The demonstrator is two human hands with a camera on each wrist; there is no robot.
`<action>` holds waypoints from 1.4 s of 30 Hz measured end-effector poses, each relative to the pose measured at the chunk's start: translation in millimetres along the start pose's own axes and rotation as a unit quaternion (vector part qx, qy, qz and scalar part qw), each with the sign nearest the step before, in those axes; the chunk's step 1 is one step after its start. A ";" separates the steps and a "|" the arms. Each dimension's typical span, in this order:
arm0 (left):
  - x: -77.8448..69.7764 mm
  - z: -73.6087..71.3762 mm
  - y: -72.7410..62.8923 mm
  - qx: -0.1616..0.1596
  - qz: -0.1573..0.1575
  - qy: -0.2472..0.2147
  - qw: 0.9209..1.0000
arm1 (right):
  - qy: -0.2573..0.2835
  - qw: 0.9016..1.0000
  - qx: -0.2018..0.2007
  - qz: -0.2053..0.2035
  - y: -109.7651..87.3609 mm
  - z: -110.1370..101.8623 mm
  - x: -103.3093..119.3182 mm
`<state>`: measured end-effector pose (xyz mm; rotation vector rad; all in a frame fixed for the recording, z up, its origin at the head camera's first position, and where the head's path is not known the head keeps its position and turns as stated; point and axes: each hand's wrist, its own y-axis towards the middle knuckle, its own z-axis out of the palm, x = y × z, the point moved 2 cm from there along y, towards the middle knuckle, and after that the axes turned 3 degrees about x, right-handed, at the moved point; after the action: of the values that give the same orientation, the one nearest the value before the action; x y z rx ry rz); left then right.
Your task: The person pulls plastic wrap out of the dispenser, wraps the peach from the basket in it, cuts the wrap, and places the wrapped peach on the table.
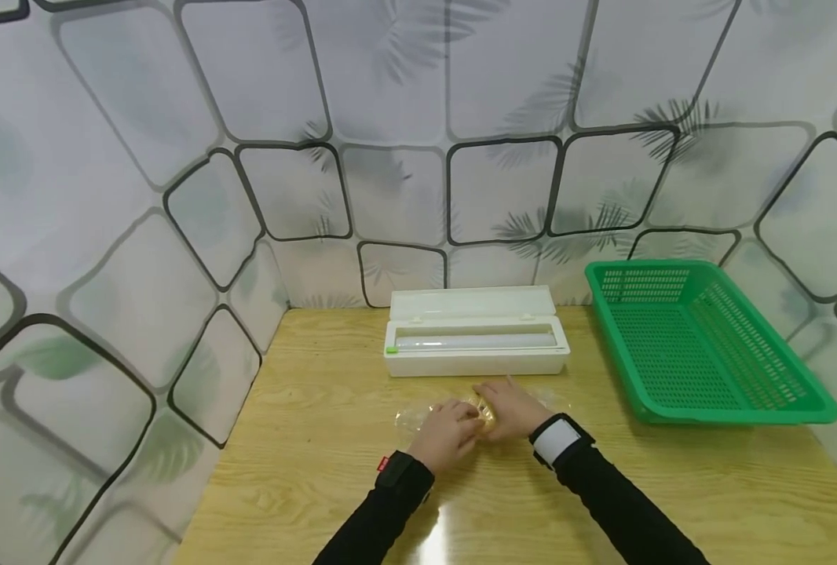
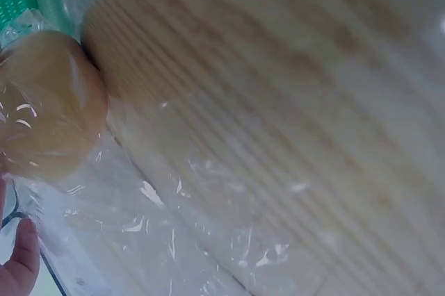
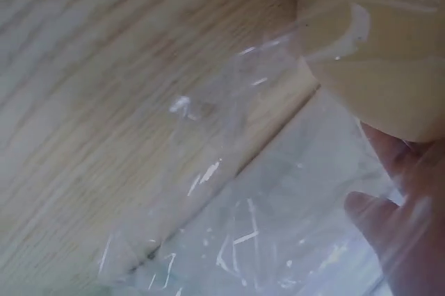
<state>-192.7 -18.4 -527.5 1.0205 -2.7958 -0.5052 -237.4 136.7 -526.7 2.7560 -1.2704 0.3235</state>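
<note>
On the table, a smooth, rounded, pale-yellow thing (image 1: 487, 414) lies in clear cling film (image 1: 407, 420); its exact kind is hard to tell. My left hand (image 1: 447, 433) holds it from the left, fingers bent over it. From the right, my right hand (image 1: 513, 410) grips its other side. In the left wrist view, film covers the yellow thing (image 2: 52, 105) and spreads out wrinkled beside it. The right wrist view shows the yellow thing (image 3: 379, 60) under glossy film, with fingers against its lower side. Parts of both hands are hidden.
Just behind my hands stands a white cling film dispenser (image 1: 476, 365), its lid (image 1: 471, 302) raised and a roll inside. A green plastic basket (image 1: 641, 412) sits at the right of the wooden table (image 1: 305, 439). Patterned curtain-like walls (image 1: 397, 196) enclose the back and sides.
</note>
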 end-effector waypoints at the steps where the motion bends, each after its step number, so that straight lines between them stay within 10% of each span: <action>1: -0.7 0.8 -0.5 -0.006 0.000 -0.003 1.000 | 0.003 1.000 -0.005 -0.005 -1.0 0.2 0.2; 8: -7.0 2.2 -1.8 -0.029 -0.039 -0.080 0.996 | 0.060 0.991 -0.119 0.024 -3.2 3.4 -5.0; 11: -6.0 4.0 -0.2 -0.006 -0.121 -0.197 0.973 | 0.090 0.979 -0.179 0.044 -1.3 -1.7 -5.0; 14: -1.4 4.5 4.9 -0.009 -0.216 -0.357 0.909 | 0.097 0.967 -0.230 0.045 -0.4 -12.9 -0.8; 18: 5.0 -0.3 14.8 -0.047 -0.297 -0.530 0.793 | 0.069 0.956 -0.284 0.024 -1.4 -29.8 8.4; 23: 8.2 -7.6 29.1 -0.095 -0.343 -0.662 0.660 | 0.053 0.949 -0.312 0.018 -2.1 -43.3 20.5; 27: 8.8 -12.1 36.5 -0.155 -0.348 -0.723 0.577 | 0.051 0.947 -0.316 0.006 -1.6 -49.1 29.1; 31: 10.1 -14.0 36.8 -0.196 -0.342 -0.752 0.528 | 0.061 0.953 -0.297 -0.003 -4.0 -53.1 31.7; 36: 17.3 -16.4 29.2 -0.220 -0.348 -0.764 0.496 | 0.129 0.958 -0.254 0.017 -15.6 -57.5 19.7; 42: 31.9 -24.8 20.3 -0.262 -0.338 -0.804 0.413 | 0.193 0.951 -0.238 0.048 -34.8 -59.6 -0.2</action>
<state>-223.8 -31.0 -497.1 1.9272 -1.7475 -3.8584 -220.3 169.6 -468.5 2.1073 -1.1905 0.4640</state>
